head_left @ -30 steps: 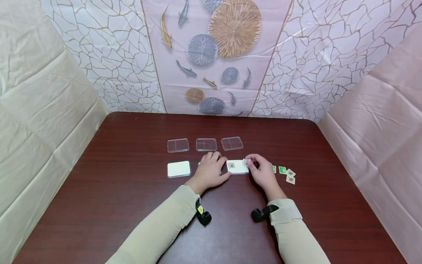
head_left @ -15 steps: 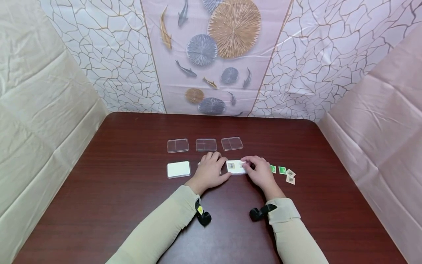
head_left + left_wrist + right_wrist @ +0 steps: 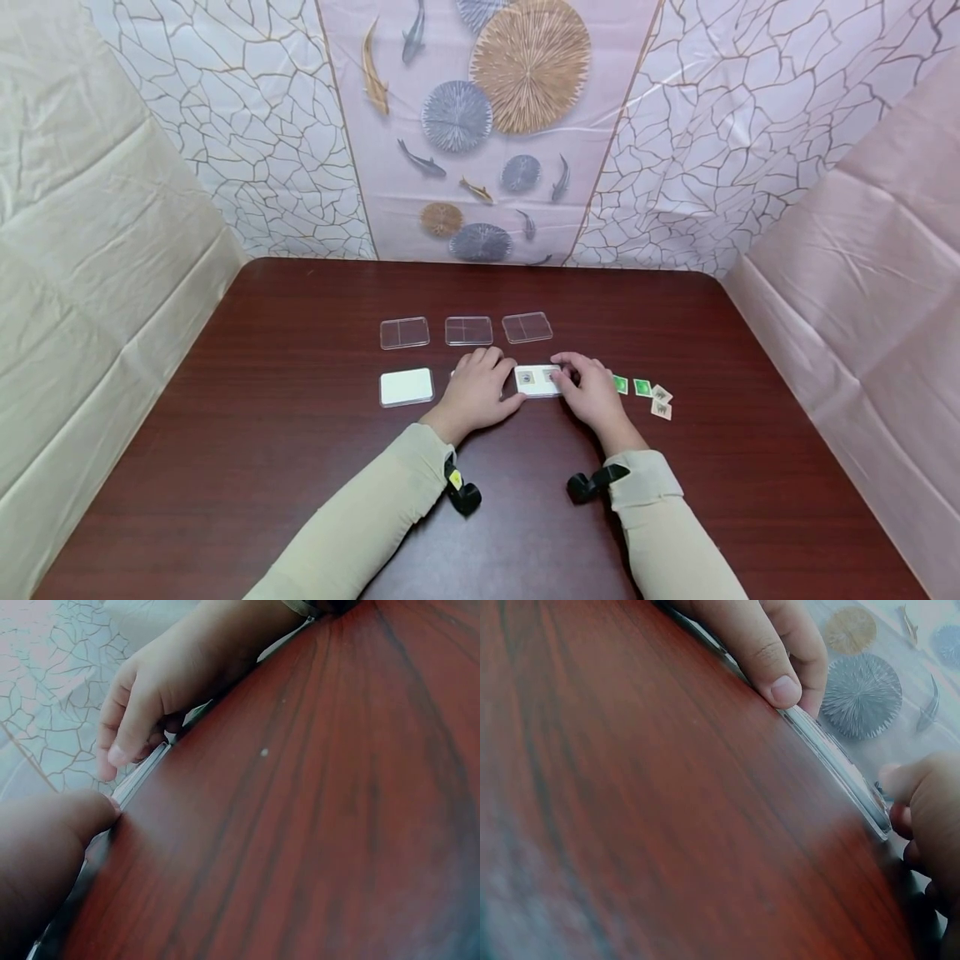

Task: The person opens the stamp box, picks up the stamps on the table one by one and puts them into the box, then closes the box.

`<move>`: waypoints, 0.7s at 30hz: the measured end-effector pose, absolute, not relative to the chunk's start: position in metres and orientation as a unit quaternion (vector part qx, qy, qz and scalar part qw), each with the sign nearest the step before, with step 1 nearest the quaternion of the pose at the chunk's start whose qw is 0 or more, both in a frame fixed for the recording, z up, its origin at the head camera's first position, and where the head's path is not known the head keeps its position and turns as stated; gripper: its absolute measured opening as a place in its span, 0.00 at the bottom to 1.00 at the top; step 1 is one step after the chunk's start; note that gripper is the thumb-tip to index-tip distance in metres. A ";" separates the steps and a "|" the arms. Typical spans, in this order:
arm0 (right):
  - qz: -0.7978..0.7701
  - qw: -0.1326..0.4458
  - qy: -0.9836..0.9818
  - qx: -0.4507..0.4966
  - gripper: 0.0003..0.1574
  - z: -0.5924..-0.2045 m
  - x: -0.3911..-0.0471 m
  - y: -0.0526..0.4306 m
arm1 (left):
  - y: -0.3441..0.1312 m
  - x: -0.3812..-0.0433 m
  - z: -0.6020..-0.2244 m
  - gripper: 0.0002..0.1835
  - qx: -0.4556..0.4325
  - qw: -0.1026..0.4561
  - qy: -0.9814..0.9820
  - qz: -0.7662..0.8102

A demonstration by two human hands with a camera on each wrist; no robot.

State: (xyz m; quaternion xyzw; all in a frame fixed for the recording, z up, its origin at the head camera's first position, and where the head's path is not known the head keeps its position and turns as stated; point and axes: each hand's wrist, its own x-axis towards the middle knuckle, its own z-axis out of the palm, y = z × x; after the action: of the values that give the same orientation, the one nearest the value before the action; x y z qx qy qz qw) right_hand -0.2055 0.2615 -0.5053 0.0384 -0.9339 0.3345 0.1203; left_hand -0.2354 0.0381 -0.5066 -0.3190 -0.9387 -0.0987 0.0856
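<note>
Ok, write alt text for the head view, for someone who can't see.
The left hand grips one end of a white case bearing two small squares, the right hand at the other end, on a dark red table. Three clear rectangles, another white case and loose squares lie nearby.

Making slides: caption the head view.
Left hand and right hand flank a white-topped case bearing two stamps; clear covers lie behind.

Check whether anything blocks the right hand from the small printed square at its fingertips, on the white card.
Nothing visible does: in the head view, the right hand is directly at the printed square on the white card. The left hand is at the card's left end, apart from that square.
</note>
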 end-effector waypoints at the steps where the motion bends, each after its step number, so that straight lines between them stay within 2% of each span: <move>1: 0.345 0.123 -0.930 0.034 0.13 -0.505 -0.205 0.261 | 0.038 -0.236 -0.507 0.30 -0.318 0.086 -0.939 -0.098; 14: 0.363 0.222 -0.905 0.002 0.09 -0.506 -0.200 0.268 | 0.031 -0.233 -0.505 0.29 -0.319 0.083 -0.937 -0.115; 21: 0.363 0.254 -0.896 -0.012 0.09 -0.506 -0.200 0.283 | 0.019 -0.234 -0.509 0.32 -0.327 0.091 -0.934 -0.113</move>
State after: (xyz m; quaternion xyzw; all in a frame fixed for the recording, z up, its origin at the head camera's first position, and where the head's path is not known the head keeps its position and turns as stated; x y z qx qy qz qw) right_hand -0.2003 0.2834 -0.5057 -0.0118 -0.8963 0.3630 0.2544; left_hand -0.2335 0.0194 -0.5086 -0.3266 -0.9340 -0.1126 0.0912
